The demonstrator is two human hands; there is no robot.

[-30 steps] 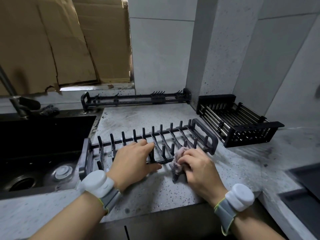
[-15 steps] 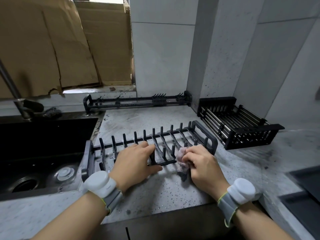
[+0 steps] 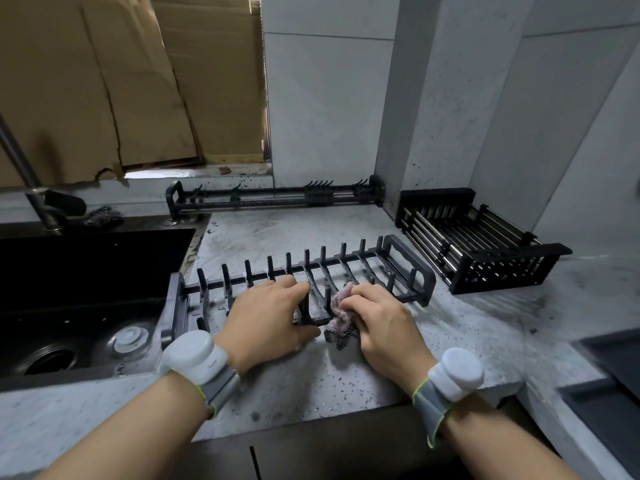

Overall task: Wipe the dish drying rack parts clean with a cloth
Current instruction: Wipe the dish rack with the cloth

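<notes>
Change: against the frame a second ago, the right hand [image 3: 381, 323] and its cloth [image 3: 341, 315] sit a little further in among the rack's bars; the left hand [image 3: 268, 318] and the rack [image 3: 408, 268] lie as they did
Sink: the dark sink [image 3: 97, 271] fills the left, a white plug [image 3: 130, 337] beside its drain, the tap [image 3: 20, 161] rising at the far left edge
Left hand: rests on the rack's near rail, fingers laid over the bars and thumb hooked under the front edge, gripping it
Rack: the black plate rack lies flat on the speckled counter [image 3: 311, 375], its left end overhanging the sink, upright pegs in a row along its length
Cloth: a pinkish, bunched rag pressed against the bars just right of the left hand, its dark tail touching the counter
Right hand: fingers curled round the cloth, clutching it against the rack; the knuckles hide the bars beneath
Behind: a long black rail [image 3: 277, 199] lies along the back wall under the cardboard [image 3: 121, 81]
Right: a black basket [image 3: 485, 244] with steel rods stands apart from the rack, against the tiled corner
Wrists: each wears a white band
</notes>
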